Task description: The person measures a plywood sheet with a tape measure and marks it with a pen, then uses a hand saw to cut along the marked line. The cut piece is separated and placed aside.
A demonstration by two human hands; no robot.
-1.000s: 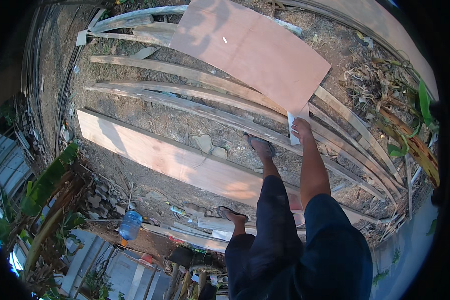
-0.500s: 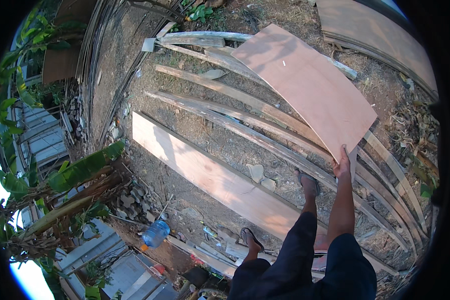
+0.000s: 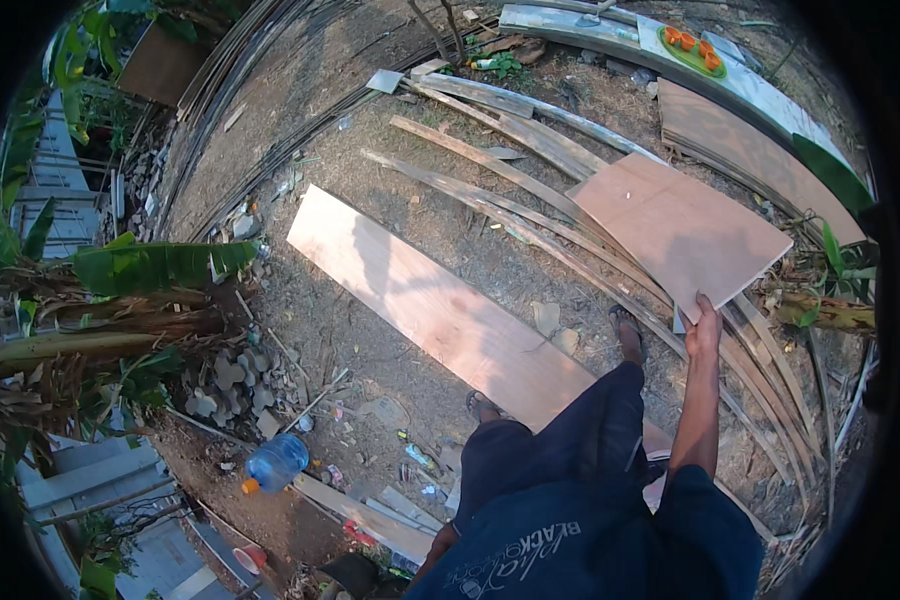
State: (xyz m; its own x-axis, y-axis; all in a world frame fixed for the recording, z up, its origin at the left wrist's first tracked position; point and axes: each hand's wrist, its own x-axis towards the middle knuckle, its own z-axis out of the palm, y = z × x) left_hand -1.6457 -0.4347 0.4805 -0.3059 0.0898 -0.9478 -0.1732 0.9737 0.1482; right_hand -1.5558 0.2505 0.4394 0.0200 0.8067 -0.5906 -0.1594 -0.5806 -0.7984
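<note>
My right hand [image 3: 704,326] grips the near corner of a reddish-brown plywood sheet [image 3: 685,225], thumb on its upper face. The sheet is held over long wooden planks [image 3: 560,240] lying side by side on the ground. Low at my left side, part of my left hand [image 3: 440,545] shows against my leg, its fingers hidden. A long, narrow plywood board [image 3: 440,310] lies flat on the dirt in front of me, its near end passing beneath my body. My sandalled feet stand near it.
Stacked brown sheets [image 3: 760,160] lie at the far right, beyond them a pale slab bearing a green tray [image 3: 692,62] with orange cups. To the left are banana stems [image 3: 100,330], broken paving pieces [image 3: 232,385] and a blue water jug [image 3: 277,462]. Rods [image 3: 270,165] run along the far left.
My view has shifted, bringing the tray and slab into sight. The plywood sheet in my right hand now appears lower and flatter. My left hand has come partly into view.
</note>
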